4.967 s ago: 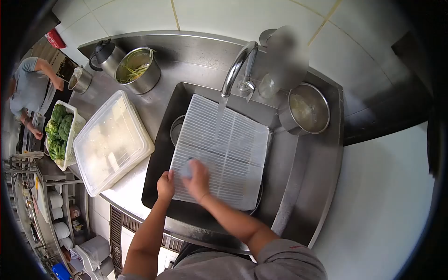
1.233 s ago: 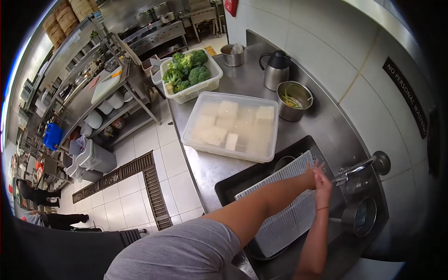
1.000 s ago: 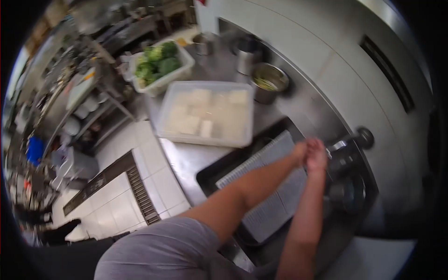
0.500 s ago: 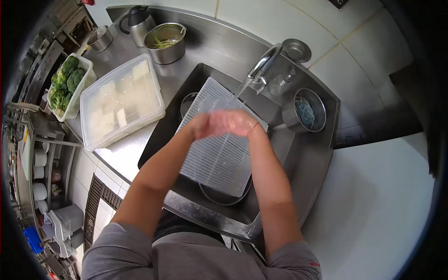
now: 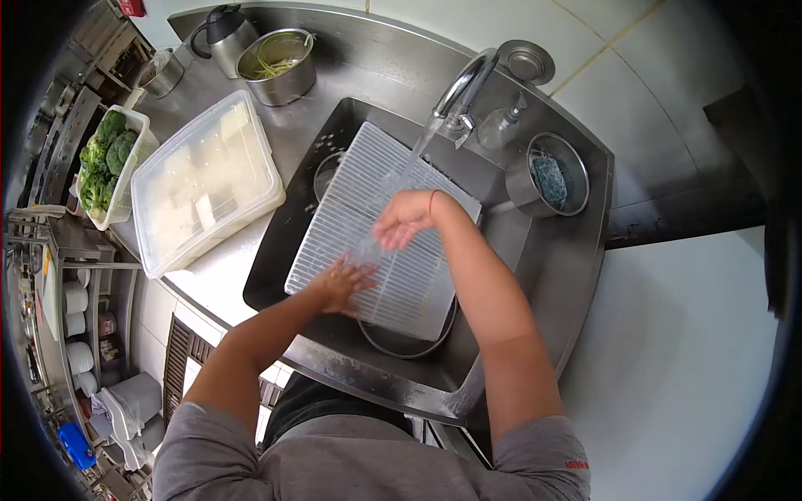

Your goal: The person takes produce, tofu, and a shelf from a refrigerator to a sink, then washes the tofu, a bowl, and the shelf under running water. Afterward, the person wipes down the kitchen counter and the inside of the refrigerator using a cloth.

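Note:
A white ribbed plastic panel [image 5: 409,292] lies slanted in the steel sink [image 5: 493,342], over round metal vessels that show at its edges. Water runs from the curved faucet [image 5: 464,88] onto the panel. My left hand [image 5: 342,284] is over the panel's lower left part, fingers spread; whether it touches the surface I cannot tell. Above the panel's middle, beside the stream, my right hand [image 5: 406,219] hangs with loosely bent fingers and holds nothing. Some splashing water blurs the space between both hands.
Left of the sink stand a lidded plastic container [image 5: 209,188] of pale blocks, a basket of broccoli [image 5: 109,159], a metal pot [image 5: 280,75] and a thermal jug [image 5: 227,37]. On the right, a saucepan [image 5: 522,188] holds a blue-green scouring pad [image 5: 550,181] near a clear pump bottle [image 5: 499,129].
My hands were together under the water and have parted. The left has moved down and left over the panel; the right stays near the stream. The panel has shifted slightly.

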A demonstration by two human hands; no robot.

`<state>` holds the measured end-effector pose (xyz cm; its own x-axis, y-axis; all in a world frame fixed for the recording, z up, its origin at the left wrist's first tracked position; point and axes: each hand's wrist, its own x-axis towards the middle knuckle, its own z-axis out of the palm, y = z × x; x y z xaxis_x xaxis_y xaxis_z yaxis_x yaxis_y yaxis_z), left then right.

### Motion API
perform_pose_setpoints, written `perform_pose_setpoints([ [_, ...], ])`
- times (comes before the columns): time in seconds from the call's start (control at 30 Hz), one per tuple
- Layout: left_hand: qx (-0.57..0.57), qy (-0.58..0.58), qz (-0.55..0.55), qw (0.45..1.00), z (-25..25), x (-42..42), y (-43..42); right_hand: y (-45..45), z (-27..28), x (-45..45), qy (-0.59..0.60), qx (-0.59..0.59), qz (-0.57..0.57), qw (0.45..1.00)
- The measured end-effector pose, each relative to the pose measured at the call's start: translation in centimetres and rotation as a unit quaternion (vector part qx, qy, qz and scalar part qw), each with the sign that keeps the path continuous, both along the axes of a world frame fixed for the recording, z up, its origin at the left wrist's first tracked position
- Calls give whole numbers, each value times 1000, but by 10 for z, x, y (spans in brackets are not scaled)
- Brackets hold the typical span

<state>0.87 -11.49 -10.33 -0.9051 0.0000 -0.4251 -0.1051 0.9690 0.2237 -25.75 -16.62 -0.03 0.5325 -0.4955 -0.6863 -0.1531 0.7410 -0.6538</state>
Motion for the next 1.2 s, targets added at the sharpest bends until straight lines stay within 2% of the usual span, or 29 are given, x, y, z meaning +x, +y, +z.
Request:
perform_pose_setpoints([
  [0.07,-103,14,70,992,-14,-29,-30,1,-27,-3,146,-67,-33,986],
  [0.1,-126,23,109,986,-4,-41,-50,-1,-27,-7,149,-64,-33,986],
  [0.13,-149,33,150,977,9,-52,-69,-4,-25,-12,62,-61,-218,972],
  [0.17,-183,56,202,960,10,-59,-87,-8,-23,-18,-28,-56,-395,917],
  [0.2,-216,78,252,940,7,-60,-97,-11,-20,-21,-24,-53,-395,917],
  [0.27,-242,98,284,923,0,-56,-90,-14,-15,-24,-68,-36,-487,870],
  [0.3,-273,117,318,900,0,-56,-85,-10,-7,-24,-67,-36,-490,868],
  [0.37,-168,60,258,949,-7,-51,-42,-5,9,-22,-4,-30,-229,973],
  [0.4,-112,32,148,982,-13,-43,-18,-6,4,-22,-8,-32,-234,972],
  [0.43,-54,2,37,998,-16,-39,-6,-8,-2,-20,-8,-55,-293,955],
  [0.47,-57,1,34,998,-20,-39,-10,-9,-8,-21,-8,-76,-349,934],
  [0.53,-10,47,-33,998,-12,-44,-25,-10,1,-21,6,-85,-332,940],
  [0.6,-91,25,103,990,-2,-63,-61,-10,5,-15,18,-92,-315,944],
  [0.63,-120,20,183,976,-1,-73,-82,-13,4,-12,-15,-88,-420,903],
  [0.67,-150,42,198,968,-1,-84,-99,-17,4,-10,-48,-83,-518,850],
  [0.7,-178,63,214,959,-1,-96,-112,-18,6,-9,-46,-85,-519,849],
  [0.73,-66,9,285,956,10,-121,-121,-18,7,-7,-88,-76,-539,834],
  [0.77,47,-46,349,935,22,-146,-130,-17,8,-7,-130,-68,-558,817],
  [0.8,95,130,356,920,-5,-163,-142,-18,5,-10,-129,-69,-560,816],
  [0.83,141,302,352,875,-33,-176,-149,-20,-2,-14,-212,-72,-573,789],
  [0.87,142,300,350,876,-25,-185,-150,-20,-6,-16,-295,-74,-581,755],
  [0.9,335,295,397,802,-7,-194,-148,-16,-6,-19,-296,-73,-583,753],
  [0.93,512,276,428,692,14,-199,-145,-9,-5,-25,-358,-106,-534,759],
  [0.97,510,274,430,693,43,-199,-140,-1,-3,-32,-418,-138,-480,759],
  [1.03,740,104,419,516,95,-196,-129,38,16,-42,-285,-128,-290,905],
  [1.07,741,101,419,514,99,-194,-128,60,15,-36,-208,-94,-186,956],
  [1.1,750,104,443,480,100,-193,-127,74,14,-31,-127,-58,-80,987],
  [1.13,757,108,466,446,103,-194,-127,74,10,-32,-126,-58,-83,987],
  [1.2,742,129,484,445,103,-191,-122,66,-16,-35,-39,-69,-187,979],
])
